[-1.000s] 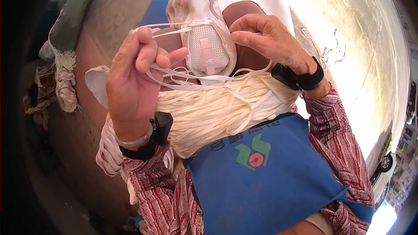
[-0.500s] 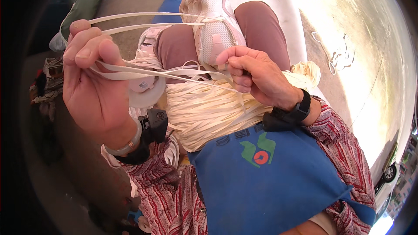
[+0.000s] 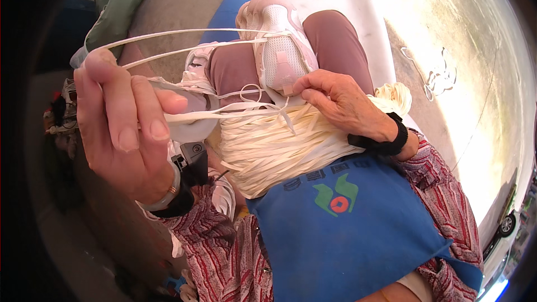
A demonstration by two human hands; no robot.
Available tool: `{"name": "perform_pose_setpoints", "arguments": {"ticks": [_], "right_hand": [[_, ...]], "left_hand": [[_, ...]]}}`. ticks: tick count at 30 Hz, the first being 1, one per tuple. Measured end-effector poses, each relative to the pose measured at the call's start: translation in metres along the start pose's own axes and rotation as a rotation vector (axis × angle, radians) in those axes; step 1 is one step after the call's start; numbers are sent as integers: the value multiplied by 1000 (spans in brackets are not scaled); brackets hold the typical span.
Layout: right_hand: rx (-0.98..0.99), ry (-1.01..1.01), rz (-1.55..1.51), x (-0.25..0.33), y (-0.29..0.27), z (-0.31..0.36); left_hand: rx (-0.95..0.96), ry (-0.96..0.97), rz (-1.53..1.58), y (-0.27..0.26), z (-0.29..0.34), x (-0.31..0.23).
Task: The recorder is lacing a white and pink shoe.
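Observation:
A pale pink and white sneaker [image 3: 278,59] rests between my knees, its tongue toward me. My left hand [image 3: 126,126] is raised at the left, fingers curled around a white shoelace [image 3: 184,31]. Strands run from the sneaker to this hand, and others lead back from it toward the tongue. The thumb and forefinger of my right hand [image 3: 349,103] are pinched together against the tab [image 3: 288,89] at the tongue's end. What lies between those fingertips is hidden. Below the shoe, a thick bundle of cream laces [image 3: 274,140] lies across my lap.
A blue apron [image 3: 347,240] covers my lap. Another pale shoe [image 3: 196,98] is partly hidden behind my left hand. Loose laces [image 3: 439,78] lie on the sunlit floor at the right. A white sheet [image 3: 324,0] is spread ahead, and a green sack [image 3: 126,8] stands at the far left.
My right hand has moved slightly up to the tongue tab. The left hand has turned and lowered its fingers, with the lace still in it. The sneaker has shifted a little to the right.

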State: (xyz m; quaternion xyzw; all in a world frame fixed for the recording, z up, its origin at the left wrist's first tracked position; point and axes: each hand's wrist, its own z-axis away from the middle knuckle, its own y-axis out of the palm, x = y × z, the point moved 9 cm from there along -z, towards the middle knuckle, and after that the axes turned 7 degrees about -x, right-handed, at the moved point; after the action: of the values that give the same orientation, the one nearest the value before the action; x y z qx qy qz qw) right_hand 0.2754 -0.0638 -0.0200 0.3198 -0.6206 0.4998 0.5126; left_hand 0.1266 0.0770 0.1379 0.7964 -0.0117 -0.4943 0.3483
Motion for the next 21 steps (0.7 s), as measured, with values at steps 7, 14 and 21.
{"name": "perform_pose_setpoints", "arguments": {"ticks": [7, 14, 21], "right_hand": [[-65, 2, -79, 28, -30, -9], [-73, -156, -2, 54, -27, -12], [-187, -255, 37, 71, -29, -31]], "left_hand": [[51, 45, -280, 16, 4, -7], [61, 60, -422, 30, 3, -6], [253, 34, -321, 44, 3, -17]]}}
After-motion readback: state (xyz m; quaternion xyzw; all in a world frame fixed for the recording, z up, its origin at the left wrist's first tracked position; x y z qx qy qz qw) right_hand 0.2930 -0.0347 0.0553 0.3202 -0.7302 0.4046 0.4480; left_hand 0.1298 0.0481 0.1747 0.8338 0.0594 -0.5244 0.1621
